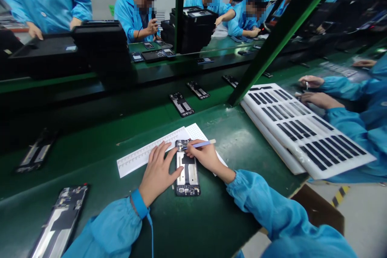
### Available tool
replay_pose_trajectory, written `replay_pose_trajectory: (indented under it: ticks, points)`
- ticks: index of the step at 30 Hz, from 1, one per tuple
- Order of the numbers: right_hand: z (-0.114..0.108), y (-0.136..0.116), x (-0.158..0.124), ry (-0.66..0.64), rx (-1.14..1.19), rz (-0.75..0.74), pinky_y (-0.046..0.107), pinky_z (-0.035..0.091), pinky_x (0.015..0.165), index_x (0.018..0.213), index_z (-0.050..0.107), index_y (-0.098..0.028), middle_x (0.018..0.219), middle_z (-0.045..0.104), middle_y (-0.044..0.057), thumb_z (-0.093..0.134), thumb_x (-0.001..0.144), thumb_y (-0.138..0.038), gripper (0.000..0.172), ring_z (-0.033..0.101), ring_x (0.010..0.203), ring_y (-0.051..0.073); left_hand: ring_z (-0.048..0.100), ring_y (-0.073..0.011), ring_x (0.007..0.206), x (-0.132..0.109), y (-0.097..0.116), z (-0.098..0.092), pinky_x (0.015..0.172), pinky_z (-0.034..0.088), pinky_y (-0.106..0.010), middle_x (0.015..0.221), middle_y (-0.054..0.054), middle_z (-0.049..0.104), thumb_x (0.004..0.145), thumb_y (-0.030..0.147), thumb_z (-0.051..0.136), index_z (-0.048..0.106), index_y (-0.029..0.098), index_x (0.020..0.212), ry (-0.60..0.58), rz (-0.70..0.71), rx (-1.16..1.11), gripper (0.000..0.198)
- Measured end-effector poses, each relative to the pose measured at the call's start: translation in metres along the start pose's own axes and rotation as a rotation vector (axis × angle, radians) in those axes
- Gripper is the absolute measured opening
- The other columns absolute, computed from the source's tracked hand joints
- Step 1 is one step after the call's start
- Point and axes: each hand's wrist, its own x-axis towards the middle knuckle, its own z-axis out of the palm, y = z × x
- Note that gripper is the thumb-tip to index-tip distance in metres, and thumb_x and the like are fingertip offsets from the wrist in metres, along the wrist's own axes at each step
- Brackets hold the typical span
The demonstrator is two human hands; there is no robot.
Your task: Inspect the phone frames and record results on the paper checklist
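Observation:
An opened phone body (190, 173) lies on the green bench, its circuit parts showing. My left hand (160, 171) rests along its left side with fingers spread, the thumb on the phone's edge. In my right hand (204, 155) is a thin tool with a bluish shaft and pale end (205, 143), pinched over the phone's upper part; its tip is hard to make out. White sheets printed with small marks (136, 163) lie under and behind my hands. A blue band with a cord circles my left wrist.
Another opened phone (60, 225) lies at the lower left. More phones (182, 105) sit on the strip behind. White slotted trays (305, 129) are stacked at the right, below a slanting green post (281, 40). A neighbour's hands (320, 98) work beyond them; other people sit opposite.

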Motion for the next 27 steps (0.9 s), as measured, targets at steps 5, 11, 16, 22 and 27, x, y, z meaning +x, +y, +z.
replay_pose_trajectory:
  ticks: [5,11,16,22,27]
  points:
    - [0.000,0.001,-0.005,-0.019,-0.105,-0.079,0.026,0.055,0.056,0.076,0.069,-0.016,0.064,0.068,0.004,0.068,0.083,-0.035,0.020,0.066,0.057,0.019,0.027,-0.0354,0.143,0.001,0.004,-0.002,0.114,0.029,-0.058,0.151,-0.007,0.038,0.094,0.038,0.057,0.053,0.030,0.137,-0.041,-0.010,0.056,0.045]
    - [-0.003,-0.008,0.013,0.169,-0.030,-0.146,0.030,0.059,0.056,0.085,0.067,-0.016,0.069,0.070,0.006,0.070,0.085,-0.048,0.032,0.068,0.058,0.021,0.020,-0.0373,0.145,0.001,0.007,-0.005,0.112,0.030,-0.061,0.157,-0.006,0.029,0.094,0.037,0.057,0.055,0.029,0.135,-0.043,0.000,0.044,0.042]
    - [-0.008,-0.009,0.065,-0.056,-0.065,-0.066,0.027,0.058,0.055,0.085,0.069,-0.014,0.067,0.071,0.006,0.075,0.078,-0.047,0.034,0.069,0.058,0.021,0.027,-0.0338,0.143,0.018,-0.005,0.004,0.114,0.031,-0.057,0.151,-0.015,0.036,0.097,0.041,0.052,0.051,0.016,0.133,0.103,-0.070,0.007,0.045]
    - [-0.014,0.009,0.087,-0.156,-0.085,-0.012,0.025,0.058,0.055,0.081,0.069,-0.012,0.066,0.072,0.007,0.073,0.074,-0.039,0.028,0.070,0.059,0.020,0.038,-0.0324,0.138,0.034,-0.018,0.015,0.114,0.031,-0.057,0.146,-0.013,0.047,0.095,0.042,0.056,0.053,0.017,0.133,0.056,-0.066,0.047,0.045]
    - [-0.016,0.010,0.087,-0.203,-0.073,0.016,0.025,0.057,0.058,0.079,0.071,-0.012,0.066,0.072,0.006,0.075,0.072,-0.035,0.024,0.070,0.059,0.019,0.039,-0.0324,0.138,0.033,-0.019,0.016,0.115,0.030,-0.056,0.147,-0.012,0.046,0.095,0.042,0.056,0.055,0.017,0.132,0.030,-0.073,0.040,0.045]
